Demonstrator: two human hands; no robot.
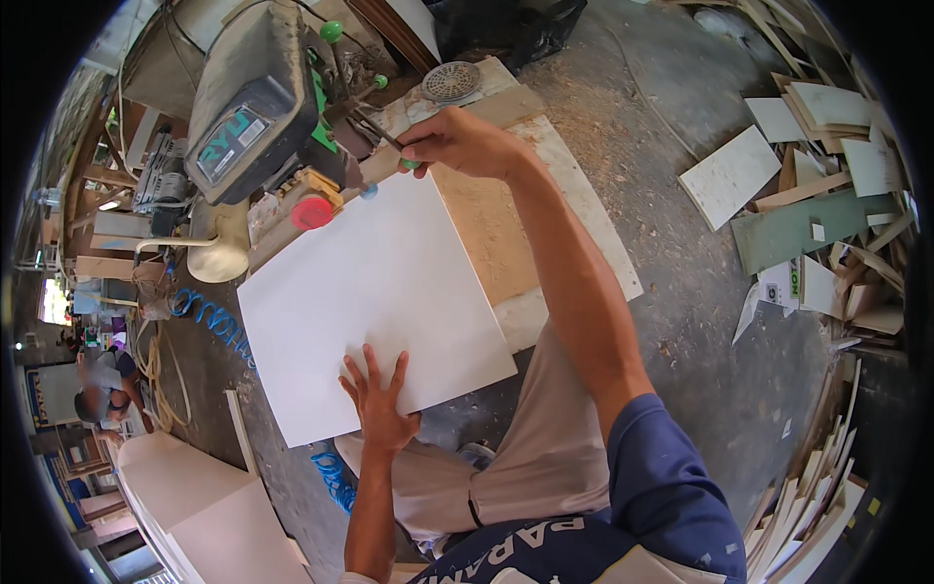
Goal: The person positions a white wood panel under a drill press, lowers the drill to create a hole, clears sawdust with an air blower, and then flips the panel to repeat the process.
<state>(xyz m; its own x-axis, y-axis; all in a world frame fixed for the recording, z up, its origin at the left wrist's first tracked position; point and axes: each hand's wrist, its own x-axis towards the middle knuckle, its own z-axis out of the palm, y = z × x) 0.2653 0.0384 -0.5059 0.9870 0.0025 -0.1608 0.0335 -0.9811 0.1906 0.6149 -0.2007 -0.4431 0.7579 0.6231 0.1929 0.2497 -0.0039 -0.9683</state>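
My left hand (384, 404) lies flat on the near part of a white board (365, 282), fingers spread. My right hand (472, 144) is closed around the green-knobbed end of a feed lever (373, 125), one of several on a drill press (253, 107). The press has a dark, dusty head and a red round button (311, 212) on its yellow switch box. The board's far edge sits beneath the press head. The drill bit and the spot under it are hidden by the head. The board rests partly on a dusty wooden panel (482, 234).
A round metal grate (451, 83) sits beyond the panel. Offcut boards (817, 107) are piled at the right, with long strips (808, 496) below. A coiled blue hose (209, 316) hangs at the left. Another person (112, 389) is at far left, near a large pale panel (195, 487).
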